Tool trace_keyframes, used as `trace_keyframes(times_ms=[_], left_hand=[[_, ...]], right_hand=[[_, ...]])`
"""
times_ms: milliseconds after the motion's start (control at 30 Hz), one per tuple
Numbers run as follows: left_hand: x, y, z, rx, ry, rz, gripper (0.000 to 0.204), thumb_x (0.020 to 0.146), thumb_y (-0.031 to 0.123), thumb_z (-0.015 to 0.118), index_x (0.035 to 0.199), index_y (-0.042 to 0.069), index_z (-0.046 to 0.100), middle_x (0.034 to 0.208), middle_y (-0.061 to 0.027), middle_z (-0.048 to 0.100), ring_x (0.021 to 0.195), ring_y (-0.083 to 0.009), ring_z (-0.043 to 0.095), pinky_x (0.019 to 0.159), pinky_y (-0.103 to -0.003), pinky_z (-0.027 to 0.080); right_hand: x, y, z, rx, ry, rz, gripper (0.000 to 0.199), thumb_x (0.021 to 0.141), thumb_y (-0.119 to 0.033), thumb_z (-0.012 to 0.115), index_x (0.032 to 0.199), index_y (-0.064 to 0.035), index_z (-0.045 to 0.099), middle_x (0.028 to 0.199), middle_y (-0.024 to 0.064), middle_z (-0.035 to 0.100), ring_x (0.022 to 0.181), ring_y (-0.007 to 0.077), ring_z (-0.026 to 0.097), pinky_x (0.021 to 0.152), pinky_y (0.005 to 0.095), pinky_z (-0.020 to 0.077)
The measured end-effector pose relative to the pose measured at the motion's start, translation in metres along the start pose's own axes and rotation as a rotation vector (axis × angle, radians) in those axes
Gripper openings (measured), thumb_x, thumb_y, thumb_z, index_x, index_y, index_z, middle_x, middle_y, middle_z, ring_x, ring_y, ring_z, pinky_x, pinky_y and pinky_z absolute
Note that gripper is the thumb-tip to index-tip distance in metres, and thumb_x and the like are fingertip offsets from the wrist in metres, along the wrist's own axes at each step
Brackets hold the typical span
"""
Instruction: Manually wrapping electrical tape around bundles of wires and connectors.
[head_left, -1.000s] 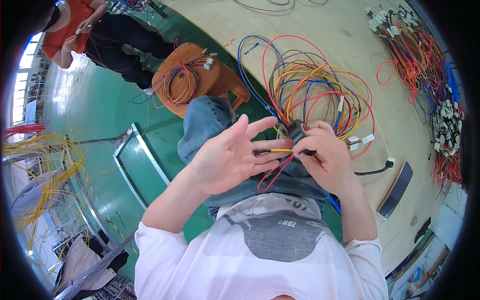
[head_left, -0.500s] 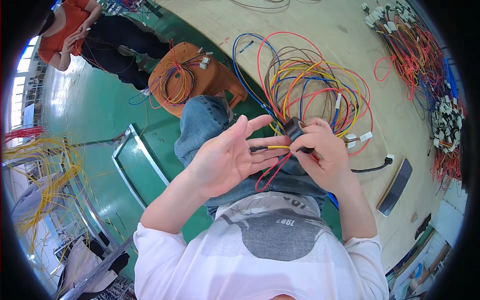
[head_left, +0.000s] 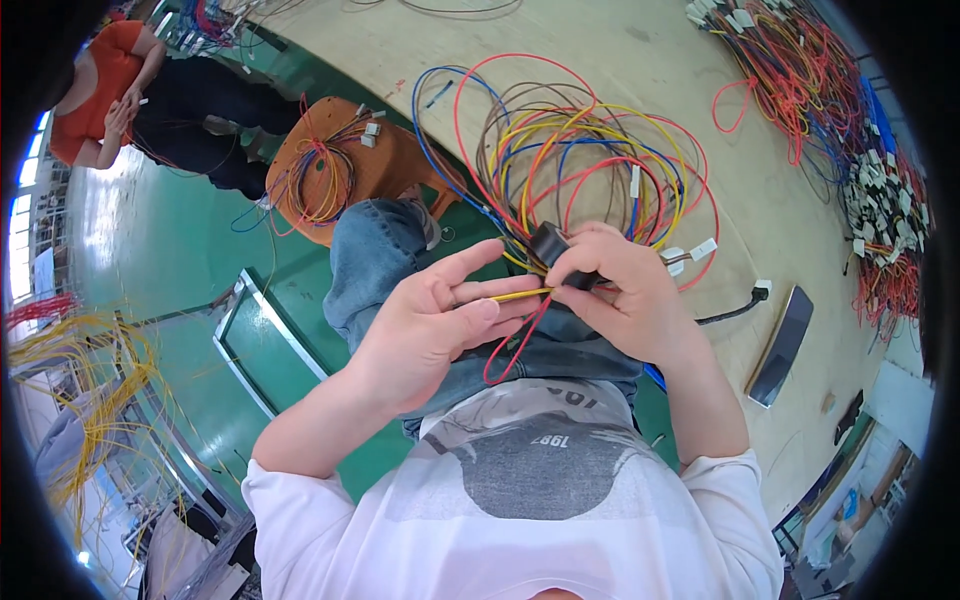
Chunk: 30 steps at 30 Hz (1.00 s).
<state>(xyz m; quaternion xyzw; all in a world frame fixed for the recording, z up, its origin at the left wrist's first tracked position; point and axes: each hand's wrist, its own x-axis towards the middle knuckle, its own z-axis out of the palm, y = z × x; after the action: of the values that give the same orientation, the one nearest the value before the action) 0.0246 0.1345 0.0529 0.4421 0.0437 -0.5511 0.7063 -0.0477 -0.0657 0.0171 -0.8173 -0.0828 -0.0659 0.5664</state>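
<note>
My right hand (head_left: 632,292) is closed round a roll of black tape (head_left: 548,243) and pinches at the wires beside it. A yellow wire (head_left: 518,295) runs from those fingertips to my left hand (head_left: 440,322), whose thumb presses it against the fingers while the index finger sticks out. The wire's end is hidden under that thumb. Below the tape a red wire loop (head_left: 507,372) hangs over my lap. Just beyond both hands lies a large coil of red, yellow, blue and brown wires (head_left: 590,140) with white connectors (head_left: 690,255) on the table.
On the table (head_left: 745,215) to the right are a phone (head_left: 780,345) and a black cable with a white plug (head_left: 735,312). Piled harnesses (head_left: 790,90) line the far right. An orange stool (head_left: 390,165) bears another wire coil. A person in orange (head_left: 112,70) stands at upper left.
My left thumb has come down onto the yellow wire, where the palm lay spread open before. The whole view has shifted slightly, and the tape roll stays in my right hand.
</note>
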Motion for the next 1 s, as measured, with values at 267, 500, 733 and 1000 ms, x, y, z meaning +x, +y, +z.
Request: trace_keyframes(times_ms=[267,500,733,1000], left_hand=[[0.001,0.002,0.000,-0.038,0.001,-0.062,0.057,0.089,0.006,0.048,0.137,-0.002,0.017,0.128,-0.0221,0.043,0.116,-0.0282,0.048,0.097,-0.034,0.039],[0.000,0.002,0.002,-0.043,0.003,-0.062,0.054,0.089,0.005,0.049,0.135,-0.002,0.022,0.127,-0.0221,0.045,0.116,-0.0285,0.048,0.096,-0.035,0.040],[0.000,-0.001,0.003,-0.031,0.014,-0.048,0.053,0.089,0.006,0.049,0.134,-0.002,0.023,0.126,-0.0220,0.045,0.115,-0.0284,0.048,0.096,-0.035,0.040],[0.004,-0.010,0.003,1.218,0.221,0.528,0.020,0.078,0.007,0.059,0.098,0.003,0.061,0.099,-0.0099,0.063,0.094,-0.0205,0.060,0.085,-0.036,0.043]], right_hand=[[-0.001,-0.001,-0.002,0.026,-0.021,0.037,0.020,0.071,0.000,0.062,0.089,-0.0086,0.058,0.079,0.0039,0.056,0.078,0.0231,0.052,0.076,0.0326,0.0398],[-0.001,0.000,0.002,0.048,0.010,0.017,0.020,0.070,-0.001,0.061,0.087,-0.0093,0.057,0.078,0.0033,0.056,0.077,0.0219,0.051,0.075,0.0326,0.0394],[0.000,-0.001,0.006,0.057,0.053,0.010,0.021,0.065,0.007,0.059,0.082,-0.0052,0.056,0.075,0.0048,0.055,0.074,0.0198,0.053,0.065,0.0286,0.0423],[0.001,0.006,0.014,-0.045,0.083,-0.122,0.024,0.064,0.004,0.058,0.084,-0.0089,0.055,0.071,0.0047,0.051,0.070,0.0225,0.052,0.077,0.0337,0.0390]])
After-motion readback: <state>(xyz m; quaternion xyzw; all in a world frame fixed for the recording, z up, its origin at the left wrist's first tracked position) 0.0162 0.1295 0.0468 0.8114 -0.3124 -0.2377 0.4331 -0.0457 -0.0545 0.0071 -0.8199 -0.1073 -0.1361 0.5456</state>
